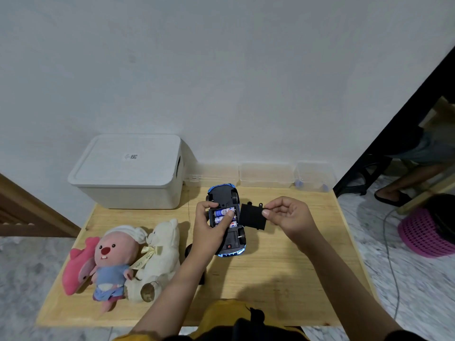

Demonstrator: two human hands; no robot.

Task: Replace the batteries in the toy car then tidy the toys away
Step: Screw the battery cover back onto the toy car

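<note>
I see a pale wooden surface (283, 286). A white lidded bin (128, 173) sits at its back left. Right of the bin, three clear tubs (267, 174) line the back edge. In front of the bin lie three plush toys (123, 259), touching one another.

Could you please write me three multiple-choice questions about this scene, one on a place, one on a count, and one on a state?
1. Where does the white storage box stand?
A. table's far left corner
B. the floor
C. table's near right corner

2. How many soft toys lie on the table?
A. one
B. three
C. five

3. What state is the car's battery bay in?
A. covered
B. open, batteries showing
C. open and empty

Answers:
1 A: the storage box sits at the table back left.
2 B: dolphin, beaver, bear.
3 B: the right hand holds the cover off the car; the left hand touches the batteries.
</note>
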